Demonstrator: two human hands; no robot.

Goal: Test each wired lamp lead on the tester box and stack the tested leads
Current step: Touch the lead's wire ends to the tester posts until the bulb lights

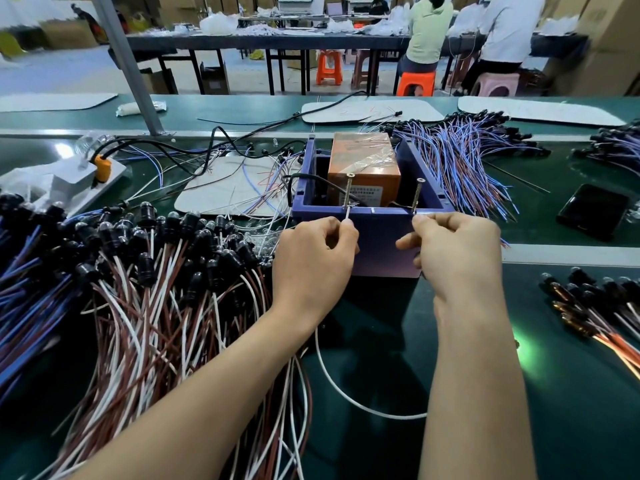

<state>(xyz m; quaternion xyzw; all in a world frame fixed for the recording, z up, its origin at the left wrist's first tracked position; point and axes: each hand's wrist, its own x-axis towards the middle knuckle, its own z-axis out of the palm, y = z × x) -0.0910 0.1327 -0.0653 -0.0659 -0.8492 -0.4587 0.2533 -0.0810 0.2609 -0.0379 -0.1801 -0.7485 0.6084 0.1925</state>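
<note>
The purple tester box stands in the middle of the bench, with an orange unit inside and two screws standing up at its near rim. My left hand pinches a white wire end against the left screw. My right hand pinches the other wire end at the right screw. The lead's white wire loops down below my wrists; its lamp is hidden. A green glow shows on the mat beside my right forearm.
A big heap of lamp leads with brown and white wires lies at the left. Blue and brown leads fan out behind the box. A few leads lie at the right. A black phone rests further right.
</note>
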